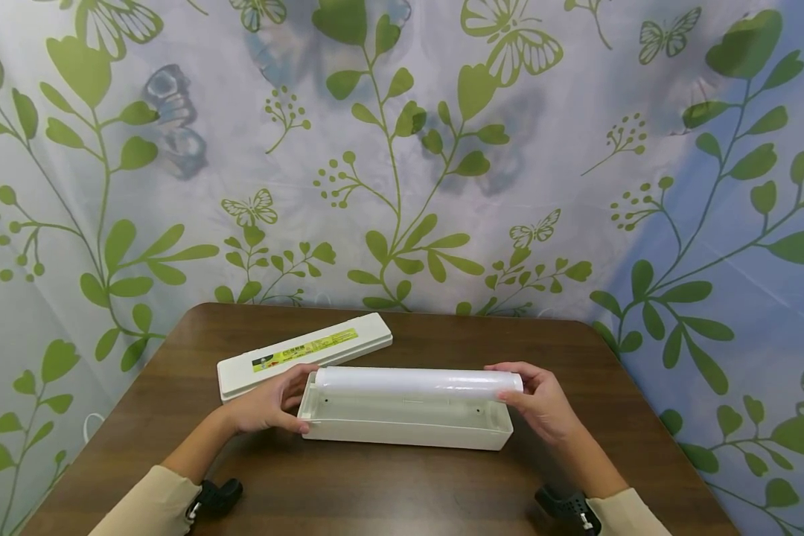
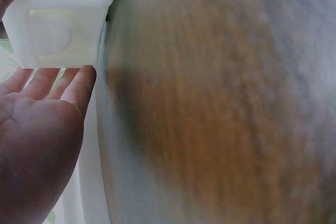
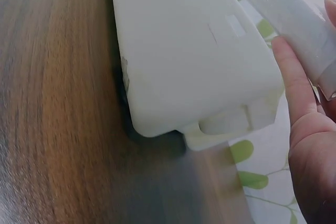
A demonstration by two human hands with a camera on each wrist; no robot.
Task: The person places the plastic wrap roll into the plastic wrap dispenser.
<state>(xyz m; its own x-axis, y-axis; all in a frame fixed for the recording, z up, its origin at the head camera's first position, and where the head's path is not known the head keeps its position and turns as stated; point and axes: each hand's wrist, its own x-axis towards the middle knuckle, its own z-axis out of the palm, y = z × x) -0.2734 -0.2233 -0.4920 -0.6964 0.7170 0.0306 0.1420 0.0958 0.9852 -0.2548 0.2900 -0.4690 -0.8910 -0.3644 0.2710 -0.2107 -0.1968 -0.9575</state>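
Note:
A long white plastic box (image 1: 409,435) stands open-topped on the table in the head view. My left hand (image 1: 264,404) grips its left end, thumb at the near corner and fingers behind. In the left wrist view, fingertips touch the edge of the box's end wall (image 2: 63,35). A roll of clear plastic wrap (image 1: 415,381) lies along the box's far side. My right hand (image 1: 543,402) holds the roll's right end between thumb and fingers. The right wrist view shows the roll (image 3: 294,19) raised beside the box (image 3: 194,51), its end partly hidden by the hand.
Behind and left of the box, a white lid (image 1: 368,331) with a yellow-green label lies at a slant on the brown wooden table (image 1: 402,491). A curtain (image 1: 442,186) printed with green leaves and butterflies hangs behind the table's far edge.

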